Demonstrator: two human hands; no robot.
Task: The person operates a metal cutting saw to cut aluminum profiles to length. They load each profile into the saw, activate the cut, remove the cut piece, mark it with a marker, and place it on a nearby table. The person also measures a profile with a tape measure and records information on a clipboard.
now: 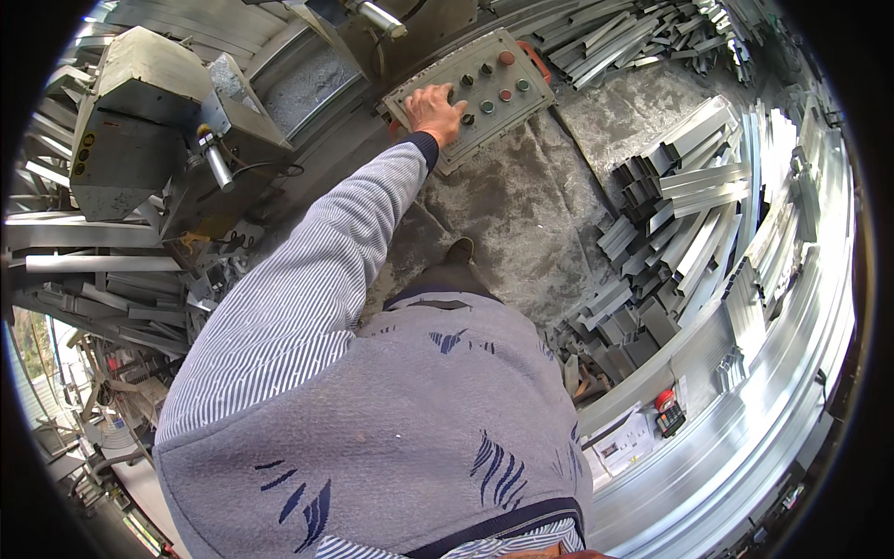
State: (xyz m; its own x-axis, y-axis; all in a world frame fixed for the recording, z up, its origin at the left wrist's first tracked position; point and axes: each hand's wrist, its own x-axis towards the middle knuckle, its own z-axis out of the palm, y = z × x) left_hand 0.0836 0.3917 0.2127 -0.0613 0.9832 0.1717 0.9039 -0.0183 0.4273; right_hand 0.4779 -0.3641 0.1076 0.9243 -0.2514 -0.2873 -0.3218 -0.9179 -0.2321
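Observation:
My left hand (434, 114) reaches out to a grey control box (498, 126). Its thumb and index finger close around a dark rotary knob (451, 94) at the box's left end, and the other fingers curl over the panel's edge. Beside the hand are more black knobs (467, 81), red buttons (506, 58) and green buttons (522, 86). Red handles (535, 61) stick out at the box's ends. At the bottom edge, below a striped sleeve, only a sliver of skin (540, 555) shows, seemingly of my right arm or hand; its fingers are hidden.
A machine with a grey housing (130, 121) stands at the left, by a tray of metal chips (303, 88). Cut metal profiles (689, 196) pile up on the right. Long profiles (726, 466), a paper sheet (626, 440) and a calculator (670, 422) lie at lower right.

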